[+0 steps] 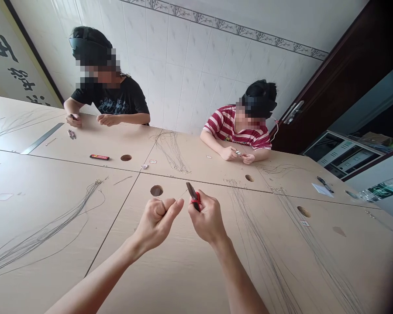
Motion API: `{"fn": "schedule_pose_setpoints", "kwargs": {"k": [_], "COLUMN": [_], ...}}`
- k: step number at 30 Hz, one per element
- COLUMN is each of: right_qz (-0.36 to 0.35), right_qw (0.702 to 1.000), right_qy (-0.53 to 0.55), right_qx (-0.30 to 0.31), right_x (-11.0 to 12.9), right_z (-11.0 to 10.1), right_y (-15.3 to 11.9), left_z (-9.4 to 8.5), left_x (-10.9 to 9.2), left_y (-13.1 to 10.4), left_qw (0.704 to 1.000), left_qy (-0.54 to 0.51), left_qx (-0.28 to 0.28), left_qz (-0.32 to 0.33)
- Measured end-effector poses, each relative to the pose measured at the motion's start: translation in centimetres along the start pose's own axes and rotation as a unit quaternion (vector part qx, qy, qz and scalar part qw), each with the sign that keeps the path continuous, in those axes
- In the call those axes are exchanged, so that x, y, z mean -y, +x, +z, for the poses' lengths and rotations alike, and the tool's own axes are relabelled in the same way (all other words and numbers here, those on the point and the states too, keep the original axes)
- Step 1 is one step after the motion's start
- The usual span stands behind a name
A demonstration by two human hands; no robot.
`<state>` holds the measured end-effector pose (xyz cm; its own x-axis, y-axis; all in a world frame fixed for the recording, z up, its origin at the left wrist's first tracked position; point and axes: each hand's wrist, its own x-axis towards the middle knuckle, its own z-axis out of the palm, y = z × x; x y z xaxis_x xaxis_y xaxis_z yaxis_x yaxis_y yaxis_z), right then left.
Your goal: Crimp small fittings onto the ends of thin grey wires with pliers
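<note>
1. The left hand (pixel 160 218) is curled up, its thumb pressed shut over bent fingers. It seems to pinch a very thin wire (pixel 185 192), which sticks out past the thumb tip.
2. The right hand (pixel 207 216) is closed around a small tool (pixel 193 194). The tool has a dark, narrow tip that looks hard, and red and black parts by the fingers.
3. The tool points up and away from the arms. It sits just right of the left thumb, with a little gap between the two hands. The wire leans toward the tip, but I cannot tell if they touch.
4. Under the hands is a flat, smooth, tan table (pixel 170 279) with thin dark lines and round holes. One round hole (pixel 156 190) is just past the left hand.
5. A bunch of long, gray, bendy wires (pixel 68 220) lies left of the left hand. More thin wires (pixel 258 237) lie right of the right hand, spread like hair.
6. Farther off are a long, flat, shiny ruler (pixel 42 138) and a red and black stick (pixel 99 157). Two people (pixel 118 98) sit across the table.
</note>
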<state>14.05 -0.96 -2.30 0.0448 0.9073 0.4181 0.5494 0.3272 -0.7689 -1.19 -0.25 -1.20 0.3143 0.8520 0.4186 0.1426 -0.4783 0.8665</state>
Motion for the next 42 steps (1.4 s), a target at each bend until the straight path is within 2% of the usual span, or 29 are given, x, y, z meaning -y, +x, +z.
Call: {"fn": "schedule_pose_setpoints", "kwargs": {"k": [5, 8, 10, 13, 17, 20, 26, 30, 36, 42], "right_qz": [-0.023, -0.07, -0.076, -0.036, -0.01, -0.007, 0.012, 0.023, 0.033, 0.032], "right_qw": [0.999, 0.997, 0.996, 0.999, 1.0, 1.0, 1.0, 0.999, 0.999, 0.998], "right_qy": [-0.029, -0.043, -0.036, -0.012, 0.002, 0.009, 0.02, 0.031, 0.043, 0.058], "right_qx": [-0.011, 0.0, 0.014, 0.02, 0.008, 0.008, 0.0, 0.003, 0.005, 0.023], "right_x": [0.5, 0.5, 0.3, -0.2, -0.6, -0.5, -0.5, -0.6, -0.4, -0.3], "right_z": [-0.1, -0.3, -0.2, 0.3, 0.7, 0.5, -0.1, -0.2, 0.0, 0.4], "right_y": [-0.4, -0.4, -0.3, 0.2, 0.7, 0.6, 0.4, 0.4, -0.1, -0.1], "left_z": [-0.2, -0.3, -0.3, -0.1, 0.2, 0.0, -0.2, -0.3, -0.6, -0.5], "left_x": [0.4, 0.7, 0.8, 0.8, 0.7, 0.6, 0.0, -0.4, -0.8, -1.2], "left_y": [-1.1, -1.9, -2.2, -1.9, -0.4, 0.4, 0.3, 0.2, 0.7, 0.7], "left_qw": [0.999, 0.999, 0.999, 1.0, 0.997, 0.992, 0.985, 0.985, 0.985, 0.981], "left_qy": [-0.01, 0.007, 0.018, 0.008, -0.015, 0.02, 0.08, 0.044, 0.031, -0.096], "left_qx": [0.024, 0.012, -0.002, -0.005, 0.043, 0.063, 0.087, 0.106, 0.077, 0.063], "left_qz": [0.032, 0.05, 0.044, 0.008, -0.069, -0.107, -0.129, -0.131, -0.154, -0.157]}}
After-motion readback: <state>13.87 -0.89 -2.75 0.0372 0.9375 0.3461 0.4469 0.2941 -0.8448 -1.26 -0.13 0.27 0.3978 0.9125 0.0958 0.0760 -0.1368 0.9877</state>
